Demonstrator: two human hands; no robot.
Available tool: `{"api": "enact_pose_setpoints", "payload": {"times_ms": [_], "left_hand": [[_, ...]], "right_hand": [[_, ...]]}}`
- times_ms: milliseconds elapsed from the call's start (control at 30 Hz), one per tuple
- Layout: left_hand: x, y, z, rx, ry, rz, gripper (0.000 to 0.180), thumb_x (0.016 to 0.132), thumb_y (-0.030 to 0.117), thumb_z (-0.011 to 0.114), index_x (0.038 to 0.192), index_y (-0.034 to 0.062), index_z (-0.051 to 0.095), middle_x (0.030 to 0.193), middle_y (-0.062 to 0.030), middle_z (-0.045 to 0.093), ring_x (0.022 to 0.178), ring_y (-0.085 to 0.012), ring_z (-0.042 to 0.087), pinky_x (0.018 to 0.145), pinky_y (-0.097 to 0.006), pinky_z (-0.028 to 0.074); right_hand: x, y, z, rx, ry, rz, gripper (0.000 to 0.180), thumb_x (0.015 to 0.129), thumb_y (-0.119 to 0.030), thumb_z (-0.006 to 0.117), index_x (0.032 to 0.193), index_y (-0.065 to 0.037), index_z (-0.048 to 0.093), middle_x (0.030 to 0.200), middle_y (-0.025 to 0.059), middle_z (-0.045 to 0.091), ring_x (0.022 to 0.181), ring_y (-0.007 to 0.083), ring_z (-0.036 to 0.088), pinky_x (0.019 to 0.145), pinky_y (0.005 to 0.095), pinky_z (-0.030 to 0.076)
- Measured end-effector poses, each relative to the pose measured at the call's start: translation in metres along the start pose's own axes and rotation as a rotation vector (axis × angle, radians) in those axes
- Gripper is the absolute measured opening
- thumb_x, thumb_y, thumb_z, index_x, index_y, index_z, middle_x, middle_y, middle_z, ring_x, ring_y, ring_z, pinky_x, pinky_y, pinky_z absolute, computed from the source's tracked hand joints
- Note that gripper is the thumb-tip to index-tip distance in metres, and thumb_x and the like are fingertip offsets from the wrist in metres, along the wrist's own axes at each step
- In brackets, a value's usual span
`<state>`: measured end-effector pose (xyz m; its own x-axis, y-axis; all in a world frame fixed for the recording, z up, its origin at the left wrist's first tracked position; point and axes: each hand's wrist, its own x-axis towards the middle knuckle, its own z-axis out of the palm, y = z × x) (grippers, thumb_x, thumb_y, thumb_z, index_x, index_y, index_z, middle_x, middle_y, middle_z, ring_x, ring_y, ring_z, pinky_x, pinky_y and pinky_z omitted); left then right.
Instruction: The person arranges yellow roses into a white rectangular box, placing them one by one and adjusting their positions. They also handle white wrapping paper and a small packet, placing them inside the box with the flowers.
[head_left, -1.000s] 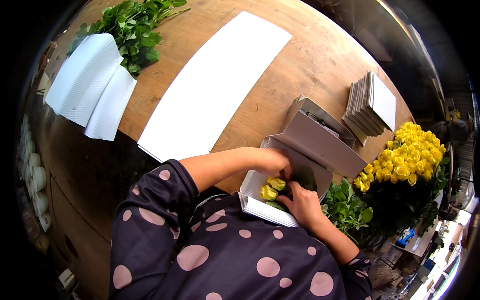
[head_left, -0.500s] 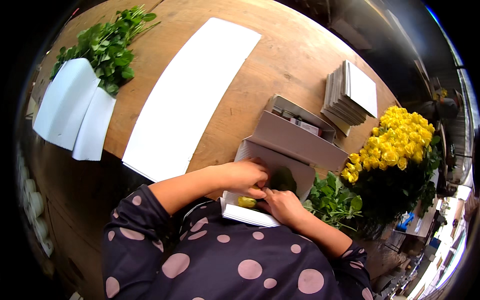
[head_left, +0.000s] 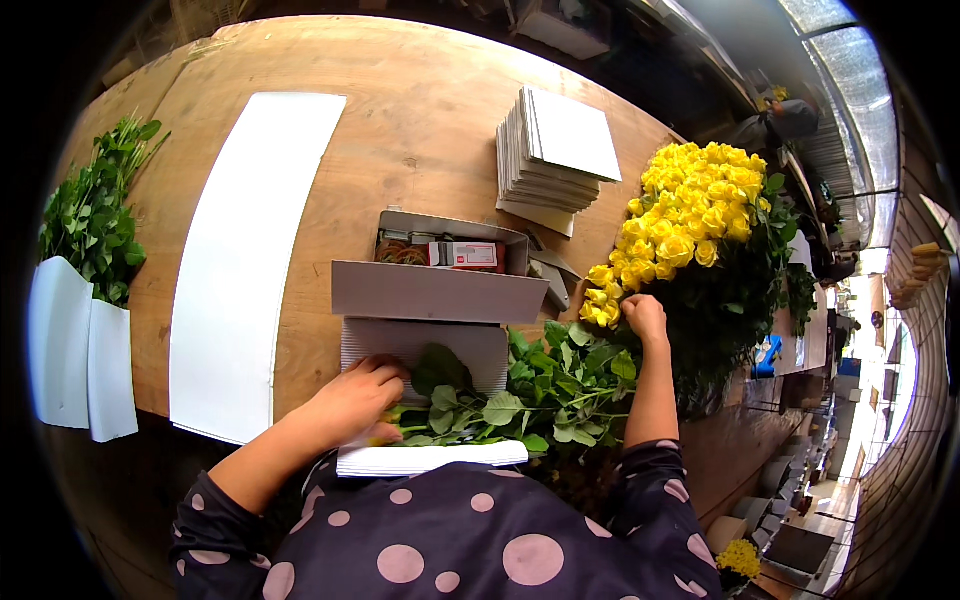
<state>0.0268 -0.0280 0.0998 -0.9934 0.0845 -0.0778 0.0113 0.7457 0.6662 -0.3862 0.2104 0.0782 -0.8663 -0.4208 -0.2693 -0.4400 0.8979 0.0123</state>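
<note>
My left hand [head_left: 364,396] lies with bent fingers over yellow roses [head_left: 386,432] at the left end of a corrugated white wrap [head_left: 430,458]. Its fingers partly hide the blooms. The leafy green stems [head_left: 500,408] of these roses run right across the wrap, past its right end. Out to the right, my right hand [head_left: 646,317] has curled fingers against the near edge of a big heap of yellow roses [head_left: 690,215]. What sits between those fingertips is hidden.
Behind the wrap stands a grey box [head_left: 438,290] with a small red-and-white carton inside. Beyond it is a stack of cardboard sheets [head_left: 560,150]. A long white sheet [head_left: 250,250] lies to the left, then a wrapped leafy bundle [head_left: 60,340] at the table's left edge.
My right hand has left the wrap and moved right to the rose heap. My left hand stays at the rose heads on the wrap. The view has swung to the right.
</note>
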Motion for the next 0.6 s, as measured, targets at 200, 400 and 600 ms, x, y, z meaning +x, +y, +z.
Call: {"api": "enact_pose_setpoints", "payload": {"times_ms": [200,400,600], "left_hand": [[-0.002,0.001,0.001,-0.047,0.016,-0.058,0.039,0.059,0.027,0.073,0.078,0.0026,0.048,0.108,-0.0108,0.051,0.106,-0.0300,0.042,0.091,-0.036,0.036],[-0.001,0.002,0.001,-0.066,0.025,-0.057,0.039,0.059,0.028,0.072,0.078,0.0029,0.049,0.109,-0.0110,0.051,0.105,-0.0303,0.042,0.091,-0.037,0.036],[-0.001,0.002,0.001,-0.057,0.005,-0.075,0.040,0.059,0.028,0.072,0.080,0.0028,0.050,0.109,-0.0115,0.050,0.105,-0.0308,0.042,0.091,-0.037,0.036]], "right_hand": [[0.002,0.048,0.059,0.049,-0.063,-0.167,0.029,0.069,-0.008,0.055,0.098,-0.012,0.055,0.097,0.0132,0.053,0.095,0.0335,0.049,0.081,0.0405,0.042],[-0.005,0.061,0.050,0.072,0.098,-0.384,0.026,0.068,-0.017,0.062,0.093,-0.016,0.057,0.094,0.0072,0.054,0.094,0.0288,0.048,0.083,0.0369,0.040],[0.006,0.058,0.041,0.396,-0.095,-0.213,0.027,0.070,-0.015,0.058,0.096,-0.010,0.052,0.094,0.0096,0.057,0.093,0.0282,0.052,0.076,0.0363,0.043]]}}
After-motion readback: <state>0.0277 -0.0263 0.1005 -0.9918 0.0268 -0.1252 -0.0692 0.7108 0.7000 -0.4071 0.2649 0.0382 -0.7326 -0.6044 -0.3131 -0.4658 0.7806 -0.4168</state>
